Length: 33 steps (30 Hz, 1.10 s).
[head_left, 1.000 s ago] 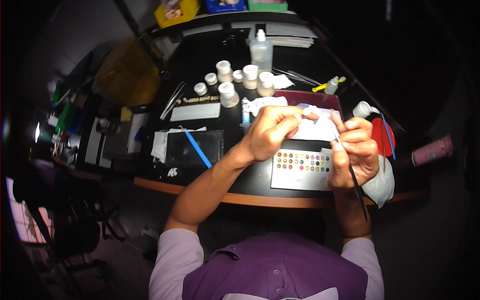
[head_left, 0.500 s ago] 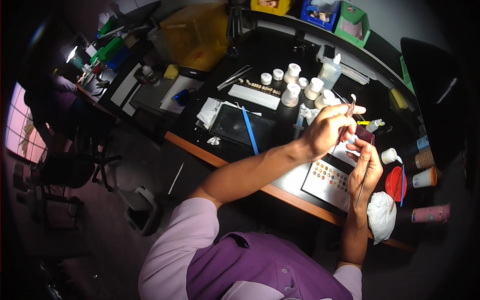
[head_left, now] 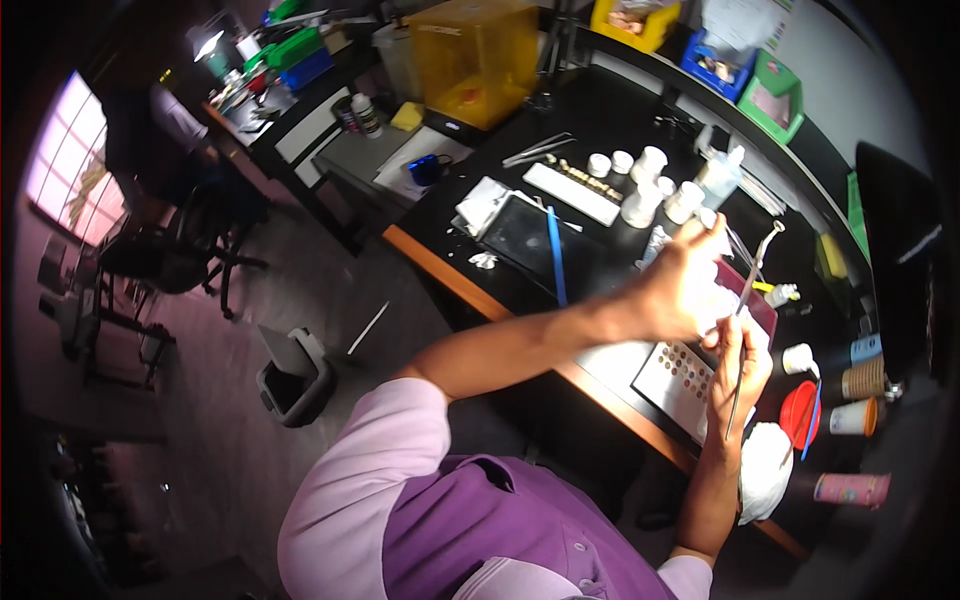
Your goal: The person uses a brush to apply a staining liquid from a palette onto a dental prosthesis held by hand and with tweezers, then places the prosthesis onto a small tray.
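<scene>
My left hand (head_left: 680,290) is blurred and brightly lit above the desk, with a finger raised; its grip cannot be made out. My right hand (head_left: 740,370) is closed on a thin metal hand instrument (head_left: 735,405), its shaft passing between the fingers. In line with it, a metal piece with a curved tip (head_left: 774,230) rises beyond the fingers; whether it is the same tool is unclear. Something white shows where the two hands meet. Below them lies a white palette (head_left: 660,385) with rows of coloured round spots. A dark red case (head_left: 762,318) sits behind my right hand.
White-lidded jars (head_left: 641,205) and a squeeze bottle (head_left: 718,180) stand behind my hands. A shade-tab holder (head_left: 570,195), black tray (head_left: 525,240) and blue stick (head_left: 556,255) lie left. A red bowl (head_left: 800,412), cups (head_left: 853,417) and white bag (head_left: 766,470) are right.
The view has shifted, so the desk appears lower and further right. My left hand is now smeared by motion. The curved metal tip, earlier by the left fingers, now stands above my right hand.
</scene>
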### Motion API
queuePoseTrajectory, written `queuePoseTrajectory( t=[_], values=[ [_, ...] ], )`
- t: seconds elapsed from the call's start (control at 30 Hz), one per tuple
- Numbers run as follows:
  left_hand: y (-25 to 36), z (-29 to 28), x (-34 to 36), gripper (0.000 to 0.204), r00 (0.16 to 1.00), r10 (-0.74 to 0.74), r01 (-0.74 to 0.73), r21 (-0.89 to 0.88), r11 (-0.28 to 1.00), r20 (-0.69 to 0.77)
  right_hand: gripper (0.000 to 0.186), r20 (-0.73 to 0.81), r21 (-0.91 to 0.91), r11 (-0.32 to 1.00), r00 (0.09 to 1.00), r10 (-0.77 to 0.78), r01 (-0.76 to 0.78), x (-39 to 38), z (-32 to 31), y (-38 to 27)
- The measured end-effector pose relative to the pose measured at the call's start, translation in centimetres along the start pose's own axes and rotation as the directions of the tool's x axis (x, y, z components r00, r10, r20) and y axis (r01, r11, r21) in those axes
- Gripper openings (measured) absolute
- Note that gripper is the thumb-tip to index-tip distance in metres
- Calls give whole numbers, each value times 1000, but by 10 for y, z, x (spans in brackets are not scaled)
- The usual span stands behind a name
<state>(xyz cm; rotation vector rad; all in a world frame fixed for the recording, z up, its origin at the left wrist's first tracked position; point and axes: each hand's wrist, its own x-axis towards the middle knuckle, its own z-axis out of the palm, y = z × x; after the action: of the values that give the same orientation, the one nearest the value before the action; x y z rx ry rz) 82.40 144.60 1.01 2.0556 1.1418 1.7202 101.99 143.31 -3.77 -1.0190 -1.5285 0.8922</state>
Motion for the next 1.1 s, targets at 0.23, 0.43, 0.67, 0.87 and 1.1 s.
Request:
queuePoseTrajectory(
  t=[0.23,0.43,0.67,0.87,1.1],
  values=[
    [-150,-155,29,26,864,-485,489,450,748,-133,23,-57,-78,997,998,-32,28,2,2,-15],
    [-232,-182,33,37,759,-651,453,725,519,-8,23,-67,-65,997,997,-40,36,2,0,-8],
    [-221,-165,29,13,708,-691,581,678,450,-148,21,-67,-89,996,997,-28,22,3,-6,1],
    [-201,-205,23,14,788,-598,521,672,526,-143,27,-87,-56,998,996,-17,12,2,-9,3],
    [-166,-314,-48,13,754,-468,656,565,501,-461,28,-64,-122,992,997,-47,39,0,-14,4]
  ],
)
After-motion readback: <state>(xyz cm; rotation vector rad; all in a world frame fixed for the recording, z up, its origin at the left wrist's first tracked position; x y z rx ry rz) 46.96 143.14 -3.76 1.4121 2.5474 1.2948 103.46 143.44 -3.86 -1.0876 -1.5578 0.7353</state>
